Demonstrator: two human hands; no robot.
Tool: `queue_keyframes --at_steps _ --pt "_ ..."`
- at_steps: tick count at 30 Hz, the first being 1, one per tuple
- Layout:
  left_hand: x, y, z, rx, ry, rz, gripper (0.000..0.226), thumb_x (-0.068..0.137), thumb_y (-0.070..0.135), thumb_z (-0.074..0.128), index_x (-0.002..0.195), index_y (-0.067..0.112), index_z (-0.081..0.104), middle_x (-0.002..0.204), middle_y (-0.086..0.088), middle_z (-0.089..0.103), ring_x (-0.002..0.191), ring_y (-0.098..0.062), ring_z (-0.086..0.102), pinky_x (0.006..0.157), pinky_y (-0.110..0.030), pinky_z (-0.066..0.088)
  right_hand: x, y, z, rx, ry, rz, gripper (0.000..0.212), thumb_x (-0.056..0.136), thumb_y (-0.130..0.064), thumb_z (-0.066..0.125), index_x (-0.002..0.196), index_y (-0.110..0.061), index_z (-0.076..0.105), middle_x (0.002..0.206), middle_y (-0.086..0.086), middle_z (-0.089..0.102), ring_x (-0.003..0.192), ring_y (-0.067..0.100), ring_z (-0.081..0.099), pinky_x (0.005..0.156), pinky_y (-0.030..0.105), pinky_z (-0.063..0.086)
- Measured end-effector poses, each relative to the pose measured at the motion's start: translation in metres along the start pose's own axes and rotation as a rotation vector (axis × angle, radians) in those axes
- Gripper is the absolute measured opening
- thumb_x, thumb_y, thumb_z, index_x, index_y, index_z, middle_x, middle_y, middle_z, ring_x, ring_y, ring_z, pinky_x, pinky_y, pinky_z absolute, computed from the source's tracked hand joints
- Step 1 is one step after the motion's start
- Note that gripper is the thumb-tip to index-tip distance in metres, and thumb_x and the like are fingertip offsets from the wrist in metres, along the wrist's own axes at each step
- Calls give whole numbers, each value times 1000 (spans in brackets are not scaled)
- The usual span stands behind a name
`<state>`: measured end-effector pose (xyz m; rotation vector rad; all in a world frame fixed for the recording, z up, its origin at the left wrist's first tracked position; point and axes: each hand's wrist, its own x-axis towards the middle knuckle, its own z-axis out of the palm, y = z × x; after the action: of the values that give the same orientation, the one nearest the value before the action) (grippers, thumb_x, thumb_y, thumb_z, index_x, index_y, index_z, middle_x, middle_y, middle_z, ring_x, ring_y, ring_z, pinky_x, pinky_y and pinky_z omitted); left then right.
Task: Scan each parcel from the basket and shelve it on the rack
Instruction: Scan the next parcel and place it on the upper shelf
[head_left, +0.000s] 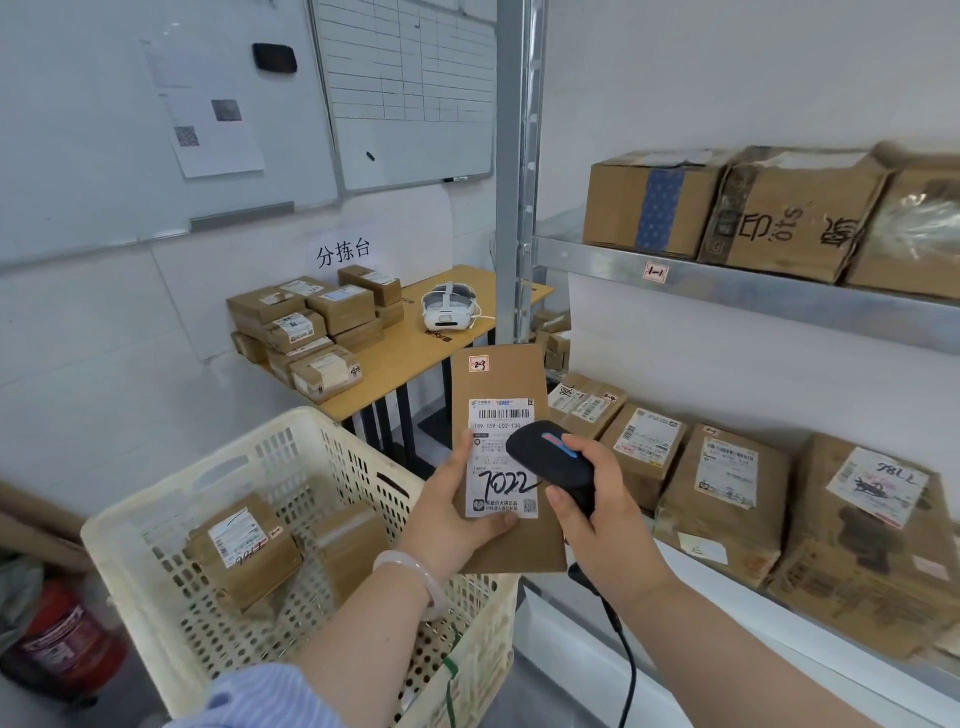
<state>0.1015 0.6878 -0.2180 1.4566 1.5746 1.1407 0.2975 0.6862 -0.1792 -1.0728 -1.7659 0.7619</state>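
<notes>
The scanner's (550, 457) head covers the right side of the label (498, 470) on the held parcel (498, 379). The left grip's (452, 519) thumb overlaps the label's left edge, and its fingers are hidden behind the parcel. The label's fine print is too small to read. The right grip (608, 509) hides the scanner's handle. The cable (626, 660) leaves at the bottom edge. The left forearm (363, 639) hides part of the basket's (291, 431) near right side. The rack (779, 299) runs off the right edge.
</notes>
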Motion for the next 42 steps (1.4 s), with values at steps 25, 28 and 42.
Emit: queue_keyframes --at_steps 25,28,42 --pt "31 14 -18 251 274 50 106 76 38 83 155 42 13 148 -4 39 131 -24 43 111 -45 37 11 -80 28 -55 114 11 43 99 -29 55 129 -50 32 118 -11 59 101 -7 56 73 7 47" --pt "29 12 -18 238 263 75 107 76 36 84 156 39 14 150 -4 38 133 -23 43 111 -45 37 8 -83 29 -58 113 36 43 100 -29 54 130 -49 32 115 -14 59 99 -7 56 71 8 47" --pt "19 39 16 95 -28 113 104 79 38 81 154 48 9 154 7 31 137 -13 33 118 -36 26 -32 -58 -6 -50 405 213 57 98 -27 57 104 -77 29 115 -21 57 97 1 59 72 12 45"
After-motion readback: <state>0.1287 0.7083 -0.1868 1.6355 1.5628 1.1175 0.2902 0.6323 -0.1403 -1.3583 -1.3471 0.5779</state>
